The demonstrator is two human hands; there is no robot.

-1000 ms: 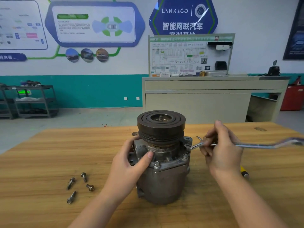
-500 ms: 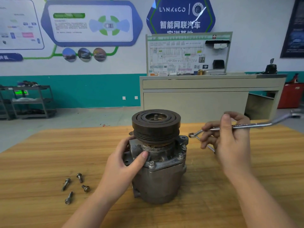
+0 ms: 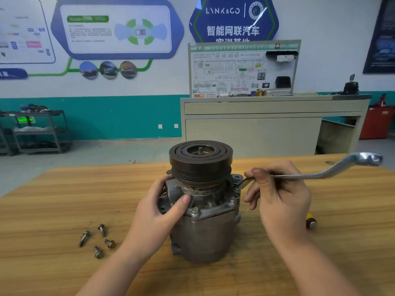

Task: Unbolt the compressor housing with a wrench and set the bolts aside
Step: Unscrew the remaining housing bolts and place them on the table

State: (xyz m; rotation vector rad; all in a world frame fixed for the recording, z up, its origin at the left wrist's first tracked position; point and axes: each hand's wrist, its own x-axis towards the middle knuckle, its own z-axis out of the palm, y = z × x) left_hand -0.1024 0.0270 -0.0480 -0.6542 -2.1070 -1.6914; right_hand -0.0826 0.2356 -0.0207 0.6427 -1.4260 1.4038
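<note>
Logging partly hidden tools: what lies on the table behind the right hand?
A yellow-handled tool with a metal end cap pokes out past the right hand. The hand and wrist cover the rest, so its type is unclear.

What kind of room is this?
Probably a car-repair training workshop: a wiring diagram board on a cabinet, car posters on the wall, and a compressor being unbolted on a wooden workbench.

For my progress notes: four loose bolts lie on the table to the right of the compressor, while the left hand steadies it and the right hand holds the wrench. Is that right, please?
Not quite. The head view shows the four loose bolts to the left of the compressor, not the right. The rest holds: the left hand steadies it and the right hand holds the wrench.
</note>
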